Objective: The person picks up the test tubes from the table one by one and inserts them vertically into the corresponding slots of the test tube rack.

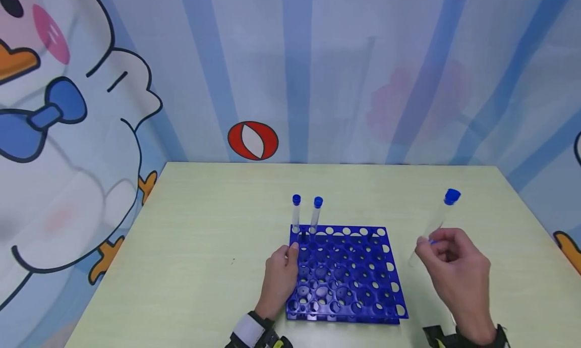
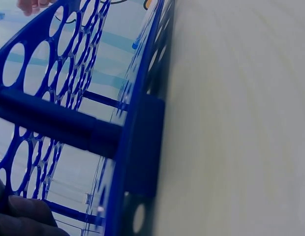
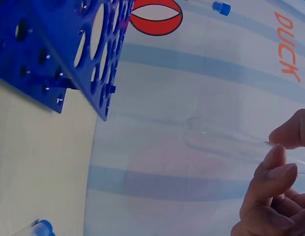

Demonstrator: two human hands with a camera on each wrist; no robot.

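Observation:
A blue test tube rack (image 1: 347, 275) full of round holes stands on the table. My left hand (image 1: 280, 275) grips its left side, with the thumb on the top edge; fingers (image 2: 29, 216) show at the lower left of the left wrist view. Two blue-capped test tubes, one at the back left corner (image 1: 296, 214) and one beside it (image 1: 315, 214), stand upright in the back row. To the right of the rack, my right hand (image 1: 458, 267) pinches a clear, blue-capped test tube (image 1: 438, 219), held tilted. Its rounded end (image 3: 197, 135) appears in the right wrist view, apart from the rack.
Another blue-capped tube (image 3: 39, 228) shows at the lower left of the right wrist view, partly cut off. The pale table (image 1: 190, 247) ends at a wall with a printed cartoon backdrop (image 1: 336, 85).

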